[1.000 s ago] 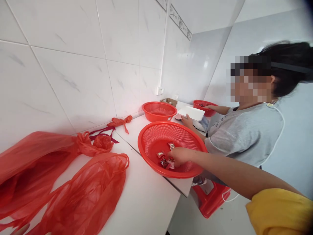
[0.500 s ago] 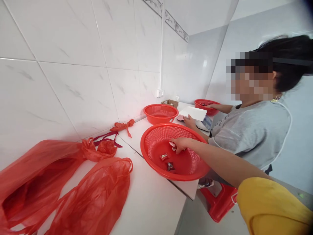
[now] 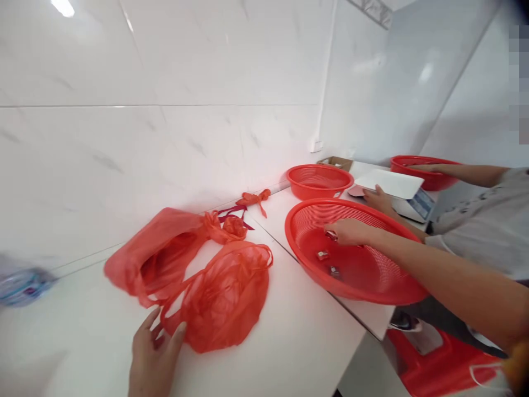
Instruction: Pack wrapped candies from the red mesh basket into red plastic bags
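My right hand (image 3: 350,230) reaches into the large red plastic basket (image 3: 303,207) with its fingers closed on a small wrapped packet (image 3: 331,235). Two more small packets (image 3: 323,255) lie on the basket floor to its left; what is inside them is too small to make out. Low in the view, my left hand (image 3: 155,347) is open, thumb and fingers apart. It is close to the handles of a crumpled red plastic bag (image 3: 227,298); whether a fingertip touches the bag I cannot tell. A second red bag (image 3: 165,242) lies behind, its mouth gaping.
An empty-looking red basket (image 3: 316,190) stands by the wall, near a cardboard box (image 3: 336,161). To the right, a co-worker's hands (image 3: 378,199) are at a white box (image 3: 390,182) and another red basket (image 3: 430,179). A clear plastic bottle (image 3: 25,286) lies left; a red stool (image 3: 438,358) stands below.
The view has swung left and down, so the things appear farther right. My left hand has come into sight beside the bags. My right hand stays in the basket with the packet.
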A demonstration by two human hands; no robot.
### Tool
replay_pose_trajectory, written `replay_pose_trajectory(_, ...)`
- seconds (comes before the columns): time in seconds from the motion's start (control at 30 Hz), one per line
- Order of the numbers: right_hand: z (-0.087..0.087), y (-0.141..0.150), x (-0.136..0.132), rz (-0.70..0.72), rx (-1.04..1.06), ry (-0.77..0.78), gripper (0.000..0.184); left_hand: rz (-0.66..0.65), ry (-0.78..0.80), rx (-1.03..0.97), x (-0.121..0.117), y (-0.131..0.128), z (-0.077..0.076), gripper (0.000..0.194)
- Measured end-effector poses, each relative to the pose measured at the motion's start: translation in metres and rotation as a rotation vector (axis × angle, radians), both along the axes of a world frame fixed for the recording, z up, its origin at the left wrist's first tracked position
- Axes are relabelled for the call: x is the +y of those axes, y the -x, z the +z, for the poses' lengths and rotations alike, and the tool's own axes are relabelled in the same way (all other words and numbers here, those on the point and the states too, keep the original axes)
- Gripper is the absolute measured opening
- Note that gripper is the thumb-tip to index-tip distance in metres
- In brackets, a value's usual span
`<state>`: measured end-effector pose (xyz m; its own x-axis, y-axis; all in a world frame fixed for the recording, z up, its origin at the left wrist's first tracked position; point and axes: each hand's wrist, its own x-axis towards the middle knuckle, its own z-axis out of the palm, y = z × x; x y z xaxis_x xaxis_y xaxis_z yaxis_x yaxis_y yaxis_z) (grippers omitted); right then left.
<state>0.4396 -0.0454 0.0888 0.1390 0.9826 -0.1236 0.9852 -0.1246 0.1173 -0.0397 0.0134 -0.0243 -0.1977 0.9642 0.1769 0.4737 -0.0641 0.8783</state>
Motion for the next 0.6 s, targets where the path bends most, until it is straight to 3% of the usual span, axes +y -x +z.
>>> replay_pose_trajectory(0.13,0.035,0.048,0.006,0.175,-0.022,-0.215,0.024,0.031,0.041,-0.050,-0.008,-0.008,0.008,0.082)
replay_pose_trajectory(0.27,0.052,0.119,0.012,0.605,-0.002,-0.332,0.031,0.025,0.072,-0.044,-0.011,-0.010,0.012,0.080)
replay_pose_trajectory(0.43,0.034,0.196,0.040,0.985,-0.038,-0.378,0.031,0.008,0.030,-0.022,-0.013,-0.011,0.013,0.074)
replay_pose_trajectory(0.6,0.004,0.230,0.072,1.087,-0.043,-0.302,0.046,-0.015,0.009,-0.034,-0.012,-0.010,0.010,0.069)
